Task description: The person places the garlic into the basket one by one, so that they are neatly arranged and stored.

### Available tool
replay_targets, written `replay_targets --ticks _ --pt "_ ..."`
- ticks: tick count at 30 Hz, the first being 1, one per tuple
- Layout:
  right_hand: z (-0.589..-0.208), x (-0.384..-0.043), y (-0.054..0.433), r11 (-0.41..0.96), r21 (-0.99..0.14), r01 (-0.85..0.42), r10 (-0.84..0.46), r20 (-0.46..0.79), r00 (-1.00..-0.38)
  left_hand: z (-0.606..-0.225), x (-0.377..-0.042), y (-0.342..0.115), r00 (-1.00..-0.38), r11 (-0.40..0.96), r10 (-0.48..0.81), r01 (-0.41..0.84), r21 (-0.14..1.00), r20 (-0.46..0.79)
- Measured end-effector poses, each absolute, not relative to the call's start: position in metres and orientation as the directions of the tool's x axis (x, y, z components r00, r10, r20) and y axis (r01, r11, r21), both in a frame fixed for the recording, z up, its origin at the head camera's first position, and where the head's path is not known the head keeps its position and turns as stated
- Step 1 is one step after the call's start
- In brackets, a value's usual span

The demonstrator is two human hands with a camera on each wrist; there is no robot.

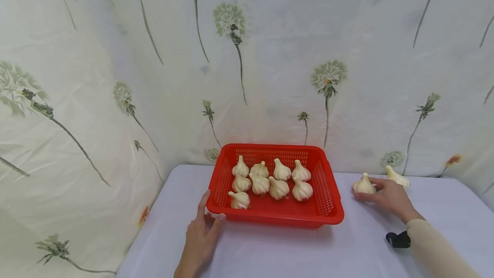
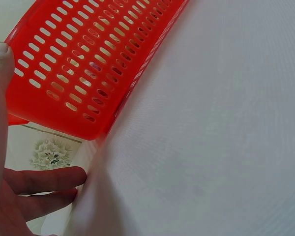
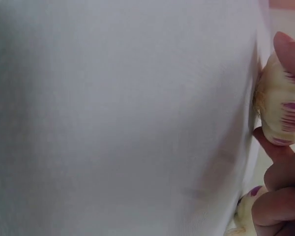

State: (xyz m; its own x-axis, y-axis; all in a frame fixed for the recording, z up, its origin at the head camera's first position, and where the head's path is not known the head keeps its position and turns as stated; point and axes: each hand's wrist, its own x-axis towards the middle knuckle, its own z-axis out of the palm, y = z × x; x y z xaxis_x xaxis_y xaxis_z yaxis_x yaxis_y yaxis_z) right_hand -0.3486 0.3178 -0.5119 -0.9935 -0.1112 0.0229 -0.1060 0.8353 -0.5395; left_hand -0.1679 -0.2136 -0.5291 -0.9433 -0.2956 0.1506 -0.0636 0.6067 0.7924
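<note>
My left hand is at the near left corner of a red plastic basket. Its index finger lies along the left rim and its thumb touches the front rim. In the left wrist view the other fingers stretch out straight below the slotted basket wall. My right hand holds a garlic bulb between thumb and fingers, its stem upward. Purple streaks show on this bulb in the right wrist view, its root end close to the cloth. A second garlic bulb lies just behind that hand.
Several garlic bulbs sit in rows inside the basket, mostly toward its left and middle. A white cloth covers the table. A dandelion-printed curtain rises along the back and left edges. A black strap is at my right wrist.
</note>
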Motion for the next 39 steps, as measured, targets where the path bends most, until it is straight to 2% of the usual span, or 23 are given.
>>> replay_targets --ticks 15,28,39 --pt "-0.519 -0.341 0.309 0.875 -0.475 -0.095 -0.078 0.055 -0.995 -0.531 -0.165 -0.219 -0.947 0.605 -0.270 -0.028 0.796 0.172" --pt "-0.518 -0.351 0.311 0.865 -0.471 -0.175 -0.131 0.125 -0.983 -0.532 -0.170 -0.218 -0.940 0.597 -0.279 -0.008 0.802 0.198" --pt "-0.505 -0.353 0.318 0.841 -0.529 -0.114 -0.130 0.007 -0.992 -0.529 -0.170 -0.217 -0.943 0.596 -0.261 0.010 0.803 0.205"
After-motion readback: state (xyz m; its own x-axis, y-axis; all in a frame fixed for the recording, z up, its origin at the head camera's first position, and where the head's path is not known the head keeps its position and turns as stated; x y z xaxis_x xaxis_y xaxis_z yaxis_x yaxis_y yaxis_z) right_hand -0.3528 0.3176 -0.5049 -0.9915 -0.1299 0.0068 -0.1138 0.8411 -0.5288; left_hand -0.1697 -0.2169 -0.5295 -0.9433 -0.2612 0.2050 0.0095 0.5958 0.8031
